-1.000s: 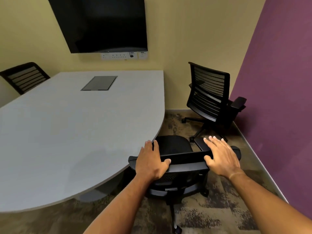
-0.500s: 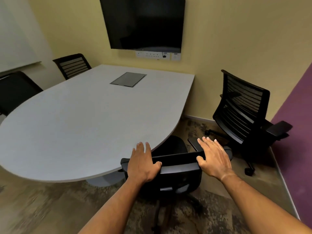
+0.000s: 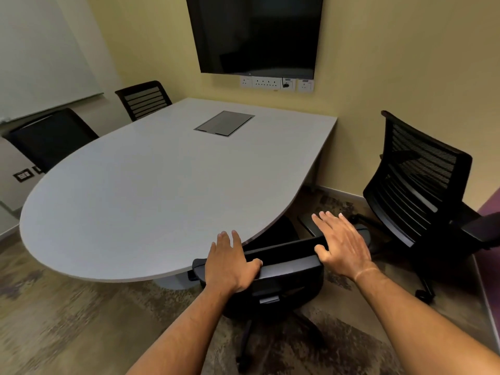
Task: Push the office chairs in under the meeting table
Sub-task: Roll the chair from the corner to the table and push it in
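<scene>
1. Left hand [image 3: 230, 262] is laid over the top edge of the near chair's backrest [image 3: 286, 262], fingers mostly straight and pointing toward the table, thumb hooked round the front of the rail. So it's a loose wrap on the rail rather than a hard squeeze.
2. Right hand [image 3: 342, 244] is flat on the right end of the same rail, fingers spread and straight, thumb tucked against the rail's inner side. Palm pressing, nothing pinched.
3. The near chair [image 3: 276, 290] sits at the curved end of the table, seat partly tucked beneath the tabletop edge, backrest just outside it. Its base and castors show on the carpet below, a bit blurry.
4. The meeting table [image 3: 162, 185] is pale grey with a rounded near end and a grey cable hatch [image 3: 224, 123] set in toward the far end.
5. A second black mesh chair [image 3: 416, 185] stands off to the right, well apart from the table, turned at an angle near the yellow wall.
6. Two more black chairs, one [image 3: 143, 100] at the far left corner and one [image 3: 51, 138] along the left side, sit close against the table.
7. A dark wall screen [image 3: 257, 33] hangs above a row of sockets [image 3: 276, 83].
</scene>
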